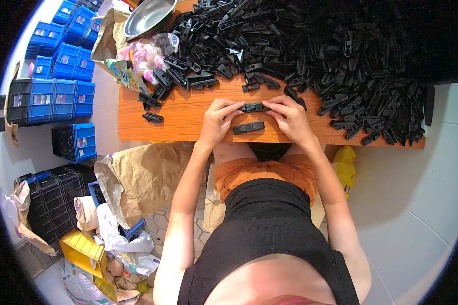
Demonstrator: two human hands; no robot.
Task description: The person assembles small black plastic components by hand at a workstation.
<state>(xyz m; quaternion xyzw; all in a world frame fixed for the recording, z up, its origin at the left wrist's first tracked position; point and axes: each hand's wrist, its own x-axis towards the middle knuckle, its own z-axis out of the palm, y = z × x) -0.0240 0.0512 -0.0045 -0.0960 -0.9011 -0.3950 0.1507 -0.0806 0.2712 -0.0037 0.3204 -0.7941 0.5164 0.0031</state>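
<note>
My left hand (219, 118) and my right hand (291, 118) pinch the two ends of a black plastic clip-like part (253, 108), held level just over the table's near side. A similar black part (249, 127) lies right below it, close to the front edge of the wooden table (178, 124). Just beyond my hands, a short black piece (250, 87) rests in front of a big pile of black plastic parts (290, 48). Fingertips cover the ends of the held part.
A metal bowl (150, 18) and a plastic bag with pink items (147, 56) sit at the table's far left. Blue crates (53, 99) are stacked left of the table. A brown paper sack (142, 175), a black crate (53, 206) and a yellow bin (84, 252) stand lower left.
</note>
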